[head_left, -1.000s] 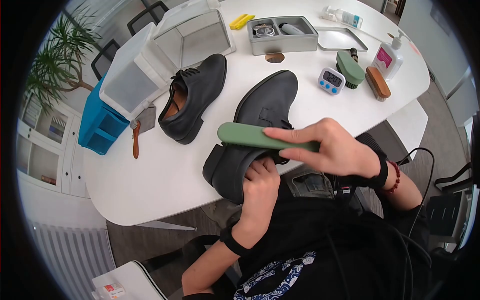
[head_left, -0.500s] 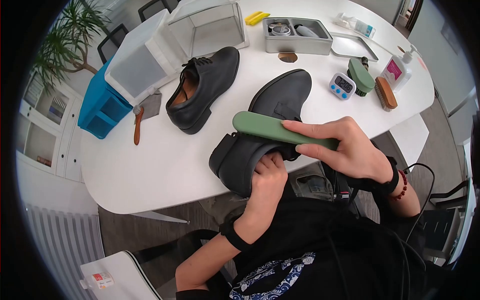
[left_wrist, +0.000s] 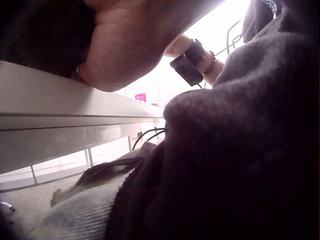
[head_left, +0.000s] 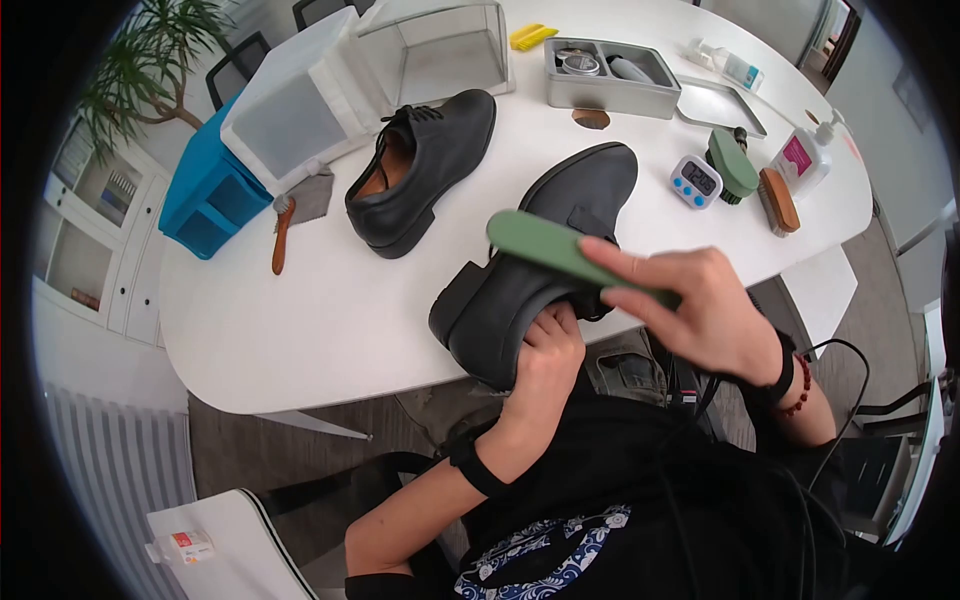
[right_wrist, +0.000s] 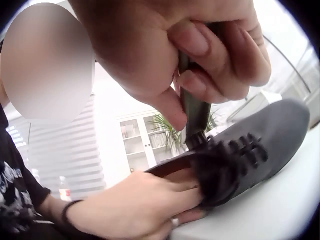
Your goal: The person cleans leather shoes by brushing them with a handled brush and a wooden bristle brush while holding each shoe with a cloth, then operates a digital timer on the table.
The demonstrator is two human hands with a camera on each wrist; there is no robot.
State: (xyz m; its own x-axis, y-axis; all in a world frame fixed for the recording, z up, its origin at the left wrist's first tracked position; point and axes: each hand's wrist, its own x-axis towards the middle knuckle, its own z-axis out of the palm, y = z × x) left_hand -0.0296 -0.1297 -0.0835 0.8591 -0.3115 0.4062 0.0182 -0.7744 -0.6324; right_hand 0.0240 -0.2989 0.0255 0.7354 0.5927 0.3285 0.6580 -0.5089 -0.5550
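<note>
Brushing looks under way on one shoe, its finish not yet certain

At the near edge of the white rounded table [head_left: 300,340], the black leather lace-up shoe [head_left: 500,310] being worked on lies tipped over, toe pointing away. Its brushing seems partway through; evenness of the surface cannot be judged from here.

The left hand [head_left: 545,360], nearest the body, has its fingers tucked into the shoe's opening and grips its side; the fingertips are hidden inside. The right hand [head_left: 700,295], just beyond and to the right, pinches a long green-handled brush [head_left: 545,247] between thumb and fingers, leaving no free gap. The brush lies across the shoe, bristles down by the laces, though contact is not clear.

Farther off to the left, the matching black leather shoe with tan lining [head_left: 420,165] stands upright, apart from both hands. Whether it has had its turn cannot be told; if not, it remains to be done.

Farther right, an oval green-backed brush [head_left: 733,165] and a brown wooden brush [head_left: 778,205] lie unused. Beyond, the rectangular silver metal tin [head_left: 610,98] stands open, so packing up is presumably left.
</note>
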